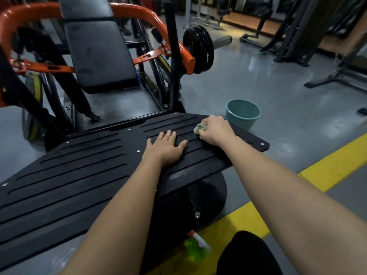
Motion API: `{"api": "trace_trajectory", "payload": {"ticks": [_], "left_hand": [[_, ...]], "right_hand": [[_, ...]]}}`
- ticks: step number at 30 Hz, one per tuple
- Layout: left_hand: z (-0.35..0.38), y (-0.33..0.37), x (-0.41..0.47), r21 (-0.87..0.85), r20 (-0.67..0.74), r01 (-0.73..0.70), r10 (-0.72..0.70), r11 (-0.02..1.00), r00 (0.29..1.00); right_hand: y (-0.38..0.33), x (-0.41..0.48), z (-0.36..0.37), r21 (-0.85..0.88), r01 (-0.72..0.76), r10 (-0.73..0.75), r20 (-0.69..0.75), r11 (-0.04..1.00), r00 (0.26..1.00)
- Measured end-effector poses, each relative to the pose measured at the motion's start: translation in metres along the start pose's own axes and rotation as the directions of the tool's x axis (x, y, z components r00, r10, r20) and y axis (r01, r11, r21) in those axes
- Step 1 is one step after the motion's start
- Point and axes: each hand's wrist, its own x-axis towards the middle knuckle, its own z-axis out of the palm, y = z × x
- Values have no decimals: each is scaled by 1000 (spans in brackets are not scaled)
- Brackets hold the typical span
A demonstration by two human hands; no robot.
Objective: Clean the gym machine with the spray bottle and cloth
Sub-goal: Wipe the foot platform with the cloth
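The gym machine's black ribbed footplate fills the lower left and middle of the view. My left hand lies flat on it with straight fingers. To its right, my right hand grips a bunched pale green cloth and presses it on the plate near its right end. The green spray bottle with a white and orange nozzle stands on the floor below the plate, between my forearms, with neither hand on it.
A teal bucket stands on the floor just beyond the plate's right end. The black seat pad, orange frame and a black weight disc rise behind. A yellow floor stripe runs at right, and other machines stand at the far right.
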Motion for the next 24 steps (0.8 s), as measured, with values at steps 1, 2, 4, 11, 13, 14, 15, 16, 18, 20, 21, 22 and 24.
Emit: {"api": "trace_trajectory", "payload": {"ticks": [1, 2, 4, 11, 13, 14, 15, 16, 18, 20, 21, 22, 24], "left_hand": [[0, 0, 1, 2, 3, -1, 1, 1000, 1000], [0, -1, 0, 5, 6, -3, 3, 1000, 1000], [0, -2, -1, 4, 13, -4, 4, 1000, 1000], [-2, -2, -4, -6, 29, -23, 23, 1000, 999], [-2, -3, -4, -9, 28, -24, 24, 1000, 999], [-2, -3, -4, -9, 27, -25, 25, 1000, 999], [-2, -3, -3, -8, 27, -27, 28, 1000, 999], [-1, -4, -3, -8, 27, -29, 29, 1000, 999], [0, -4, 0, -9, 25, -33, 34, 999, 999], [0, -4, 1, -10, 25, -33, 34, 999, 999], [1, -4, 2, -13, 24, -32, 32, 999, 999], [1, -4, 2, -13, 21, -33, 34, 999, 999], [3, -5, 3, -12, 19, -41, 41, 999, 999]], "right_hand": [[1, -13, -4, 0, -11, 11, 2, 1000, 1000], [3, -26, -8, -1, -25, 25, -4, 1000, 1000], [4, -45, -13, 1, -43, 43, -39, 999, 998], [10, -93, -17, 125, -120, 134, -109, 985, 985], [12, -101, -13, 127, -111, 128, -129, 986, 983], [13, -103, -12, 122, -113, 130, -135, 986, 982], [13, -103, -10, 117, -112, 128, -139, 987, 982], [14, -102, -8, 117, -114, 130, -136, 987, 982], [13, -97, -10, 124, -123, 136, -101, 985, 986], [10, -89, -13, 26, -135, 135, -9, 991, 991], [9, -83, -13, -79, -118, 120, 20, 990, 993], [8, -78, -11, -173, -88, 93, 20, 981, 995], [8, -68, -5, -237, -37, 28, -38, 971, 999]]}}
